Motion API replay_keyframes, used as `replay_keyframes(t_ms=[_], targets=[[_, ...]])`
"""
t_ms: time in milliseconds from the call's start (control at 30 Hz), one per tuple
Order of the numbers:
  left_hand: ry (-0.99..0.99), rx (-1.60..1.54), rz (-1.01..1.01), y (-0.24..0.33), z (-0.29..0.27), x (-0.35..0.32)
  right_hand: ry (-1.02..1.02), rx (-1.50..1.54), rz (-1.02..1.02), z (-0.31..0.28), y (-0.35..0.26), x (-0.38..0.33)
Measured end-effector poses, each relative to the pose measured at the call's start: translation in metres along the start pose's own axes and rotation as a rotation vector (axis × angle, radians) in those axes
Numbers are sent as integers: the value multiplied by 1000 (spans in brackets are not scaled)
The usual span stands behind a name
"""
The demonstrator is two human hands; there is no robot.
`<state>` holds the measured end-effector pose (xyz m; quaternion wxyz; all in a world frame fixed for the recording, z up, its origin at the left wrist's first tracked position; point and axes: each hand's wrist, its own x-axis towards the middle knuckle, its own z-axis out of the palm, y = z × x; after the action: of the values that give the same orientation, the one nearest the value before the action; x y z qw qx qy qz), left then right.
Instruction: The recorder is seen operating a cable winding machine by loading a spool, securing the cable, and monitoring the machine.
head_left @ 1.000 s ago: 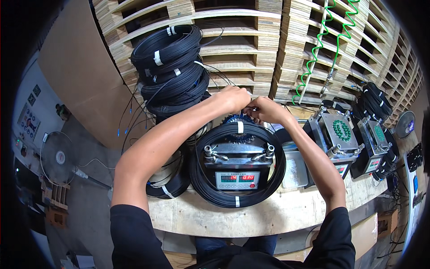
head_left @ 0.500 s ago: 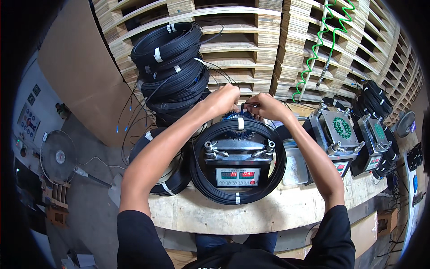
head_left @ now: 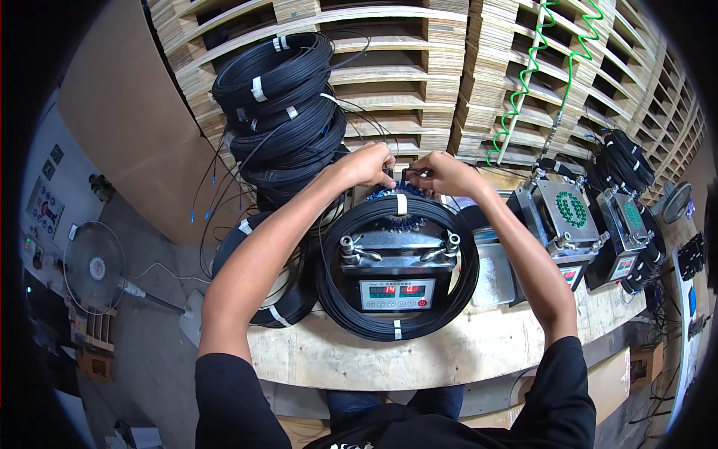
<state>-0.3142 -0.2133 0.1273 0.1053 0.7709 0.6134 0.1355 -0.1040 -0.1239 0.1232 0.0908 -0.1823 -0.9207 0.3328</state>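
A coil of black cable [head_left: 327, 288] with white tape bands leans upright around the front of a metal benchtop machine [head_left: 396, 258] with a red-digit display. Behind the coil's top, a ring of blue-tipped cable ends [head_left: 419, 193] stands on the machine's round fixture. At that ring, my left hand [head_left: 372, 166] is closed in a pinch, and what its fingertips hold is too small to make out. Close beside it, my right hand [head_left: 446, 177] pinches a small black cable end [head_left: 408, 176]. The fingertips of both hands are a little apart.
Stacked cable coils [head_left: 277, 112] rise at the left, loose ends dangling. A clear tray [head_left: 490, 277] and two similar machines [head_left: 565, 213] with green-dotted plates stand to the right. Green spiral hoses [head_left: 531, 67] hang before wooden pallets [head_left: 381, 60]. A fan [head_left: 97, 266] stands far left.
Both hands stay at the ring with small finger shifts; the left fingertips have dipped slightly. The right-hand red reading on the display differs. The hanging hose's end has swung to the right.
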Motion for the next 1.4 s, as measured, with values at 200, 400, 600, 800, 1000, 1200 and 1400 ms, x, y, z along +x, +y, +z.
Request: replay_keyframes(t_ms=[200,400,600,800,1000,1200,1400], targets=[[-31,-702,-64,-7,-32,-18,82,-45,106,-51,17,20],[-18,-1119,-337,-62,11,-31,-202,-214,223,-22,64,78],[60,-914,-395,-41,21,-36,239,763,422,-10,102,31],[-43,-866,-571,-53,7,-28,337,1207,116,15,122,-2],[-241,-689,-351,-73,5,-8,358,1254,71,29,117,-17],[-253,-659,-181,-64,10,5,390,1298,138,32,129,-15],[-250,-619,-161,-63,10,9,335,1240,99,25,132,-1]])
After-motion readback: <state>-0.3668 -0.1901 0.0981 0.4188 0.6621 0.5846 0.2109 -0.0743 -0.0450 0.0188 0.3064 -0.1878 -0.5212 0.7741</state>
